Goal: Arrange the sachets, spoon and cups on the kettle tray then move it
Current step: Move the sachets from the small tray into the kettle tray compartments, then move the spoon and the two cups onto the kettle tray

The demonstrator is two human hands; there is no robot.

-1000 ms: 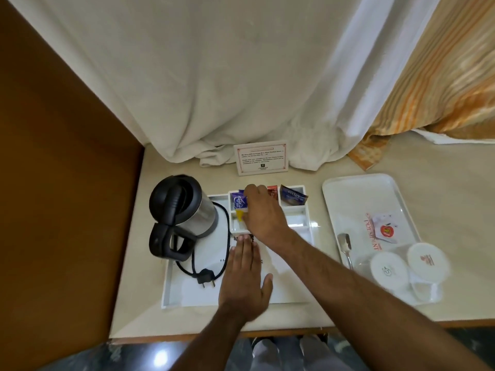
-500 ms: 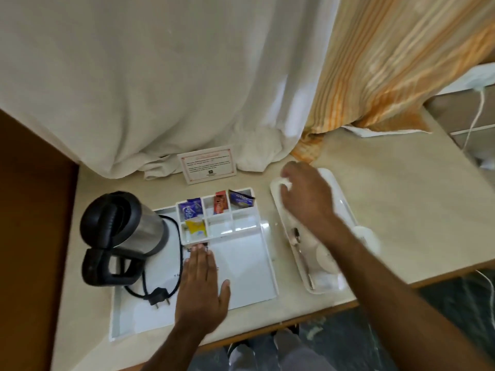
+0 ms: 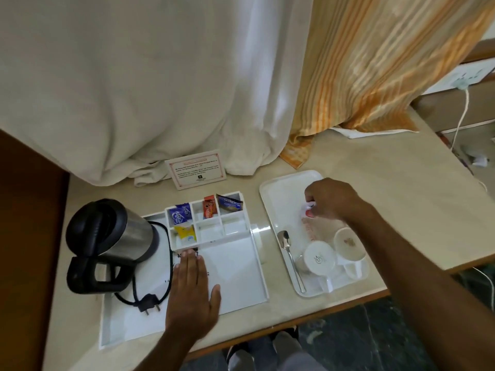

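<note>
On the side tray [image 3: 270, 194]: right hand [image 3: 330, 200] pinching a white-and-red sachet [image 3: 308, 208], mostly hidden by fingers; spoon [image 3: 289, 253] and two upturned cups [image 3: 320, 258] nearby. Kettle tray [image 3: 235, 274]: left hand [image 3: 192, 293] flat, released, pressing the base; four sachets in compartments. A second ago the right hand reached into those compartments.

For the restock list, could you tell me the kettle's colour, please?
The kettle is silver steel with black lid and handle; head view.
</note>
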